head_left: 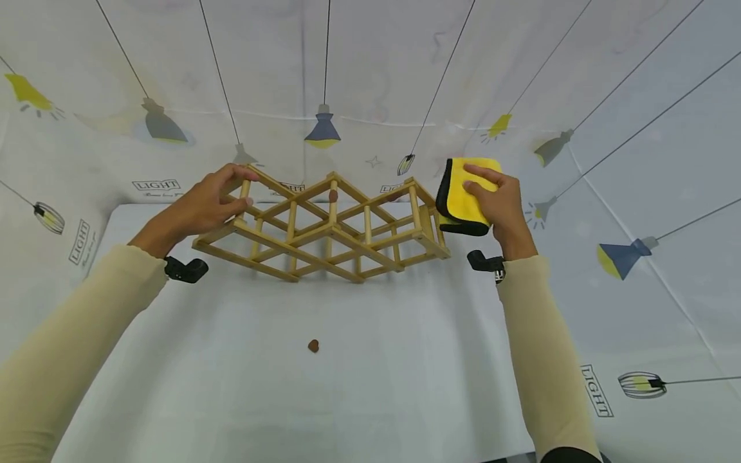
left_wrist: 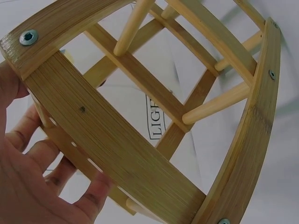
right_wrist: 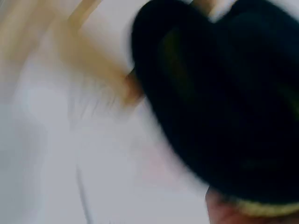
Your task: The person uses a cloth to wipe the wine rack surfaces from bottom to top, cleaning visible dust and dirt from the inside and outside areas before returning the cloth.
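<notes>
A pale wooden lattice rack [head_left: 333, 229], with slats joined by round dowels, stands tilted towards the back of the white table. My left hand [head_left: 199, 206] grips its left end, thumb and fingers about the upper corner. Close up in the left wrist view, that hand [left_wrist: 32, 177] holds the end beside a broad slat [left_wrist: 117, 140]. At the rack's right end, my right hand [head_left: 502, 200] holds a folded yellow cloth [head_left: 460, 202] with black edging. The cloth [right_wrist: 201, 102] looks dark and blurred in the right wrist view; whether it touches the wood I cannot tell.
A small brown heart-shaped piece [head_left: 313, 346] lies on the white tabletop [head_left: 278, 399] in front of the rack. Behind and beside the table hangs a pale backdrop [head_left: 370, 77] printed with lamps. Each wrist wears a black camera mount [head_left: 186, 270].
</notes>
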`<state>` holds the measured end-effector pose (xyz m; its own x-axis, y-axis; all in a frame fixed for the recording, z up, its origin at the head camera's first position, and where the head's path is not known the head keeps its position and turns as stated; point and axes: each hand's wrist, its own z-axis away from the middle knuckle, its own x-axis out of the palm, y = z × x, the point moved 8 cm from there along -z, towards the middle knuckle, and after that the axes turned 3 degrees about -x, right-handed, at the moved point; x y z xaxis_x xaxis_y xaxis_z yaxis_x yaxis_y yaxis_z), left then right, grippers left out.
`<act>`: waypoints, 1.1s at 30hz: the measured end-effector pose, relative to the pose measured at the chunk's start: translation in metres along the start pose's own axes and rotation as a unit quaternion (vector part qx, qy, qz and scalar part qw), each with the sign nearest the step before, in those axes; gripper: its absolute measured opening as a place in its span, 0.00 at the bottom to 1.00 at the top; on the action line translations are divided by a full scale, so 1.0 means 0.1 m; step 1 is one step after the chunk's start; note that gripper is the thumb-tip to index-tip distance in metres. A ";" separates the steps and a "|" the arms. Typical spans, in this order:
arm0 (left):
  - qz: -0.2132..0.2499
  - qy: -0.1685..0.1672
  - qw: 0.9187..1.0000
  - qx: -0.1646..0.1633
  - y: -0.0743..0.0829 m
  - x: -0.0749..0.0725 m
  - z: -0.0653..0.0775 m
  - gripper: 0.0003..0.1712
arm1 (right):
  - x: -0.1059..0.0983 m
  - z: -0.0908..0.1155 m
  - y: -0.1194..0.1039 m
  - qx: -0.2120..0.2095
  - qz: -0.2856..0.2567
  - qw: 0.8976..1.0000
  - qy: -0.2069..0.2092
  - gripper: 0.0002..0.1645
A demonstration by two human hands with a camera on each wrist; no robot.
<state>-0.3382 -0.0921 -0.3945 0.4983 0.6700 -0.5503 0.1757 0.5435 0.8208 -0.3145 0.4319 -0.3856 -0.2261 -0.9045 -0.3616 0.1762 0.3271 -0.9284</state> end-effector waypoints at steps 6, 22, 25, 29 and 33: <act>0.006 0.000 1.000 -0.004 0.02 0.00 0.01 0.30 | 0.49 0.16 -0.28 -0.011 -0.256 0.960 -0.115 0.30; 0.001 0.002 1.000 0.007 0.03 -0.02 0.02 0.30 | 0.37 0.20 -0.21 -0.035 -0.092 0.995 -0.027 0.26; 0.004 0.003 1.000 0.007 0.02 -0.03 0.02 0.30 | 0.50 0.20 -0.27 -0.032 -0.144 0.987 -0.063 0.28; 0.008 0.002 1.000 0.009 0.01 -0.01 0.02 0.30 | 0.54 0.16 -0.27 -0.040 0.012 0.998 -0.055 0.27; 0.005 0.002 1.000 0.010 0.02 -0.01 0.01 0.30 | 0.37 0.19 -0.38 -0.088 0.194 0.976 0.041 0.26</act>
<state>-0.3372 -0.0924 -0.3923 0.4975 0.6770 -0.5424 0.1884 0.5260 0.8293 -0.3113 0.3805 -0.3624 -0.2514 -0.6813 -0.6875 0.0985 0.6886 -0.7184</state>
